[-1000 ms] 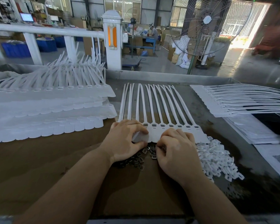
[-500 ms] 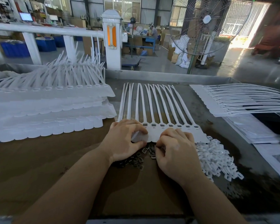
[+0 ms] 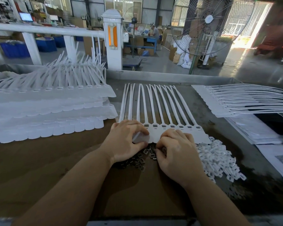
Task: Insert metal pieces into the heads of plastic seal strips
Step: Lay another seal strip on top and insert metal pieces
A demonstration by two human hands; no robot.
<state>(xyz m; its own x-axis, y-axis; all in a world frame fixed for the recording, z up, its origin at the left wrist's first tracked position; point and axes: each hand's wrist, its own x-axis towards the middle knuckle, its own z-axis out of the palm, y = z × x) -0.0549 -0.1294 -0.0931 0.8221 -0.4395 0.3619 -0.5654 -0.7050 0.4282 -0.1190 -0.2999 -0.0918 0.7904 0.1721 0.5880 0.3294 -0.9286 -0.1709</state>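
big stacks of seal strips (image 3: 47,111) sit far left, another sheet (image 3: 235,101) far right. the working sheet of strips (image 3: 153,103) lies centre, heads near the person. left hand (image 3: 126,141) curled, pinching the leftmost tab, lifting it a bit. right hand (image 3: 175,152) curled over the dark metal pieces (image 3: 140,159); can't tell if it grips one. white plastic bits (image 3: 219,159) just right. risks: sheet sliding while pressed, piece seated crooked, piles mixing.
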